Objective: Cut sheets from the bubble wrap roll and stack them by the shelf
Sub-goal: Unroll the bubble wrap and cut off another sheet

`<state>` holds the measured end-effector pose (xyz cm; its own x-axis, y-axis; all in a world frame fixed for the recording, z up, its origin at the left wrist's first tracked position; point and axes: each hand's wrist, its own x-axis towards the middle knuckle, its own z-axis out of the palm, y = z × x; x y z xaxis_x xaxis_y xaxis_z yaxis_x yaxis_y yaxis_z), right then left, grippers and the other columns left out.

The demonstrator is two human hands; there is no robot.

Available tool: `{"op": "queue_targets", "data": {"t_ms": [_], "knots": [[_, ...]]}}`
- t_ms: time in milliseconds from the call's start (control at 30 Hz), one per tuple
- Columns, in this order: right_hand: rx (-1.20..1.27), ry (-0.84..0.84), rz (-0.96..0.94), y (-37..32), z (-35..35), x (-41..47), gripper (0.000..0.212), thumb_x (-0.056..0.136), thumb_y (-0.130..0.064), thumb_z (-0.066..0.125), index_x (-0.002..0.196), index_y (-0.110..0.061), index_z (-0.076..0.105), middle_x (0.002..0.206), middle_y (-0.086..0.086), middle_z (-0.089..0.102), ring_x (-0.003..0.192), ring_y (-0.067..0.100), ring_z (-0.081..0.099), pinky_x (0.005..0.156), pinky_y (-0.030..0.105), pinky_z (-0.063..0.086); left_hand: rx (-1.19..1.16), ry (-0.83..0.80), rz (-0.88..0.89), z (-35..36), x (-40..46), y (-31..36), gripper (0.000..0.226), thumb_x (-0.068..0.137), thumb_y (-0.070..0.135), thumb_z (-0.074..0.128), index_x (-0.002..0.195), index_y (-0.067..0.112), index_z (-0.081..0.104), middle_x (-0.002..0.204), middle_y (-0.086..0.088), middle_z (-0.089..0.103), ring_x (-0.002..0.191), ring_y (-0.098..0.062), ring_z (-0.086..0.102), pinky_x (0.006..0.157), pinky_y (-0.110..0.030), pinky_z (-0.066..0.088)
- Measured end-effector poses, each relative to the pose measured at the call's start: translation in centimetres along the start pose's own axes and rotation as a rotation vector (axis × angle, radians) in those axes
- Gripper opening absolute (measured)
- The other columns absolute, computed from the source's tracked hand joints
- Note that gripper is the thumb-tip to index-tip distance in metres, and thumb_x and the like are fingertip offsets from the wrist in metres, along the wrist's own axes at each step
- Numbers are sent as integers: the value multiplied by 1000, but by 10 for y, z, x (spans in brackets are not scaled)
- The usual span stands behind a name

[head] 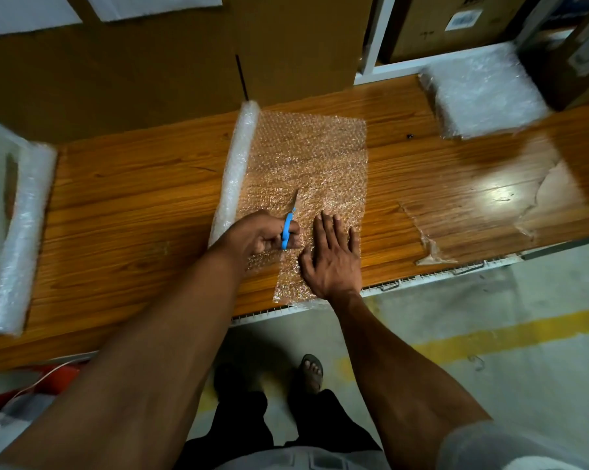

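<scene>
with the left hand (262, 234) gripping the blue scissors (289, 228) partway into the unrolled sheet (306, 164) beside the bubble wrap roll (235, 171) on the table (133, 205), the flat, open right hand (332, 256) should probably keep it taut for a straight cut.

Bare forearms, pale grey short sleeve (510, 446), grey shirt hem, black trousers (252, 432), dark open-toed sandals (311, 371).

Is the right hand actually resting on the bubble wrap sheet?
Touching. The head view shows the right hand lying flat, fingers spread, on the unrolled bubble wrap sheet, beside the blue scissors.
</scene>
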<state>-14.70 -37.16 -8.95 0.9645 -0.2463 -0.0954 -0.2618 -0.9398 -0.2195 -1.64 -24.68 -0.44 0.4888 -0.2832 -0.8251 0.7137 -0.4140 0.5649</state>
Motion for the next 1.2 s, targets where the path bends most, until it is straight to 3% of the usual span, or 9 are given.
{"op": "queue_targets", "data": {"t_ms": [200,367,567,800,933,1067,1200], "knots": [[1,3,-5,0,-1,-1,78,105,-57,22,168,-17,3,176,3,-4,162,21,-12,129,55,5,19,-70,-51,-4,2,5,13,101,10,62,95,2,69,87,-15,73,68,-20,76,35,-10,38],[5,2,-3,-1,-3,0,77,104,-57,20,168,-17,3,176,3,-4,162,21,-11,129,55,4,28,-105,-89,-6,7,12,13,101,15,63,104,4,70,97,-17,75,79,-26,77,47,-14,47],[13,1,-6,0,-2,0,77,105,-57,18,168,-17,3,176,4,-4,162,22,-12,130,54,3,28,-88,-90,-1,12,21,13,105,17,57,104,9,67,104,-15,70,73,-24,77,32,-10,37],[3,-6,-10,1,-1,0,77,104,-56,21,168,-16,4,175,4,-4,161,22,-12,130,54,1,34,-10,-56,3,17,22,10,98,7,66,94,-2,69,80,-13,71,55,-13,72,32,-10,36],[3,-8,-7,1,-1,0,78,104,-56,22,168,-15,5,176,5,-3,162,22,-11,130,54,1,6,-43,-73,1,21,23,8,98,9,66,94,3,70,74,-12,73,66,-15,73,33,-10,36],[3,-13,-5,1,0,0,78,104,-57,18,168,-16,3,176,5,-4,161,22,-13,130,54,0,1,-126,-85,0,19,32,10,101,11,63,95,4,67,93,-13,72,76,-21,76,32,-12,39],[3,-8,-3,1,1,1,77,104,-56,18,168,-16,4,176,4,-2,162,22,-12,129,55,2,40,-157,-99,-2,18,43,14,104,12,58,99,3,67,110,-20,68,68,-24,76,33,-14,42]]}}
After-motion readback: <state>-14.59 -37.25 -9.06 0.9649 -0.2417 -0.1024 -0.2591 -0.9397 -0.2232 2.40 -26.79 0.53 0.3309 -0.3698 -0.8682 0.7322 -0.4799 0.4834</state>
